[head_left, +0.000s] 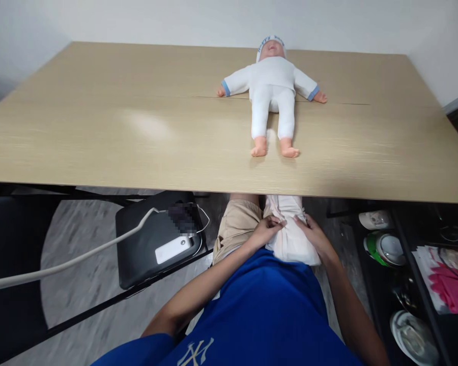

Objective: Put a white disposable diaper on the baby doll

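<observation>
Below the near edge of the bench (99,137), both hands rest on a folded white cloth (290,239) lying in the person's lap: the left hand (267,229) pinches its upper edge with curled fingers, and the right hand (315,235) lies over its right side, fingers spread and gripping lightly. A doll (273,91) in white clothes lies face up on the bench, well apart from the hands.

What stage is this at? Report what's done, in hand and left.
Done: the doll lies face up on the table, dressed in white. In hand: the left hand and right hand both rest on a folded white cloth on the lap. Left: the cloth has not reached the doll.
</observation>
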Action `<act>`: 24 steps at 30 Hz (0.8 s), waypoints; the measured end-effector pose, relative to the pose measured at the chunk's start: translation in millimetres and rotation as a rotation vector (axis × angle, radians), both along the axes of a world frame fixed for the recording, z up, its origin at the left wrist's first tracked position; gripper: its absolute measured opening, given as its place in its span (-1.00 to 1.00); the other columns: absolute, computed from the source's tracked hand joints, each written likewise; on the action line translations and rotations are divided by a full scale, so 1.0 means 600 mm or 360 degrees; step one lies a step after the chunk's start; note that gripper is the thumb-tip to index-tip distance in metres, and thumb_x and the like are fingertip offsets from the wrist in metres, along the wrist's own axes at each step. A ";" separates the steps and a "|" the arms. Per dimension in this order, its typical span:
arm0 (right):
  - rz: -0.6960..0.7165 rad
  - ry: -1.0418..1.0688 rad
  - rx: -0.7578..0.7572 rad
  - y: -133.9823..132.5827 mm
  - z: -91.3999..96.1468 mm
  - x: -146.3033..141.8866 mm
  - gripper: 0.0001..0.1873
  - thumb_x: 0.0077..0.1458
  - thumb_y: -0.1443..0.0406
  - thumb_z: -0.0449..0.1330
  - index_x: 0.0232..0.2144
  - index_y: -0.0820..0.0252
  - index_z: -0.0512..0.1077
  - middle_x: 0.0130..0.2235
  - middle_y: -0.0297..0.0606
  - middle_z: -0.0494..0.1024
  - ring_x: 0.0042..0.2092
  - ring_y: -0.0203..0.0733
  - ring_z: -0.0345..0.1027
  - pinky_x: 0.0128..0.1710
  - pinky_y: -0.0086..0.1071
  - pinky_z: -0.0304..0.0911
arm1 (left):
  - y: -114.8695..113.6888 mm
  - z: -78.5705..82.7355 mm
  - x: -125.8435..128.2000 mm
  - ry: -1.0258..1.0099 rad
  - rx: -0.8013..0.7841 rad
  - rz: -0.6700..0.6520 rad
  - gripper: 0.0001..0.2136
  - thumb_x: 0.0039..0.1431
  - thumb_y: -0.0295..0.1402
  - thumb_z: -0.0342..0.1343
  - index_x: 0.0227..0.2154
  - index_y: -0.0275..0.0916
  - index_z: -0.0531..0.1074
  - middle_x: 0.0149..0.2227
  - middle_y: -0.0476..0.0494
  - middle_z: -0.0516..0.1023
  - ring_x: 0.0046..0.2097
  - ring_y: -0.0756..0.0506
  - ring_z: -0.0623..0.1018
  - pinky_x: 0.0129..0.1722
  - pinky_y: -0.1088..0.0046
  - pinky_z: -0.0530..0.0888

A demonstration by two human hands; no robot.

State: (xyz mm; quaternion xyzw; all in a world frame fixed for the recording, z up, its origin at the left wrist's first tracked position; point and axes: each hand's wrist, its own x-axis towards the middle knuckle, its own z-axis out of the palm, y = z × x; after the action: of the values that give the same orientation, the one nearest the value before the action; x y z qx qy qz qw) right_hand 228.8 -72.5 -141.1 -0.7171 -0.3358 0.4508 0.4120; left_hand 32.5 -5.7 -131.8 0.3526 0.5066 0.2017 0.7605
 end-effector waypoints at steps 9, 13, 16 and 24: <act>0.0216 0.0428 -0.0004 -0.097 0.242 -0.031 -0.24 0.17 -0.17 0.54 0.25 0.03 0.54 0.17 -0.07 0.73 0.14 0.17 0.67 0.03 -0.14 0.61 | -0.107 0.222 -0.111 -0.0298 0.0523 -0.0252 -0.56 0.37 0.08 0.38 -0.18 -0.19 0.42 -0.21 -0.04 0.45 -0.15 -0.07 0.46 -0.08 0.43 0.41; 0.0363 0.0349 0.0159 -0.057 0.274 -0.055 -0.32 0.25 -0.14 0.50 0.24 0.03 0.53 0.19 -0.10 0.73 0.15 0.13 0.66 0.08 -0.15 0.59 | -0.098 0.249 -0.131 -0.0212 0.0767 -0.0180 -0.63 0.41 -0.01 0.37 -0.11 -0.16 0.40 -0.06 -0.14 0.54 -0.01 -0.15 0.55 0.01 0.37 0.47; 0.0396 0.0280 0.0254 0.006 0.260 -0.072 -0.46 0.33 -0.11 0.44 0.14 0.05 0.55 0.11 -0.15 0.76 0.10 0.07 0.67 0.07 -0.18 0.56 | -0.060 0.236 -0.118 -0.0140 0.0804 -0.0030 -0.63 0.41 -0.04 0.37 -0.07 -0.13 0.35 0.00 -0.12 0.55 0.04 -0.14 0.58 0.07 0.37 0.51; 0.0311 -0.0001 0.0155 0.033 0.197 -0.079 -0.54 0.39 -0.11 0.36 0.06 0.07 0.54 -0.02 -0.18 0.77 -0.05 0.01 0.66 -0.07 -0.22 0.53 | -0.016 0.163 -0.101 0.0004 0.0666 0.0179 -0.65 0.41 -0.02 0.35 -0.04 -0.13 0.41 -0.07 -0.09 0.59 0.01 -0.15 0.61 0.04 0.38 0.55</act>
State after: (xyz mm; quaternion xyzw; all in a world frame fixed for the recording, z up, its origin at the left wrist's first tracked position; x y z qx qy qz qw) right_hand 181.1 -52.7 -22.8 -0.6602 -0.4258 0.4717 0.4004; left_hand -27.9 -15.5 -33.7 0.4742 0.4736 0.3441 0.6576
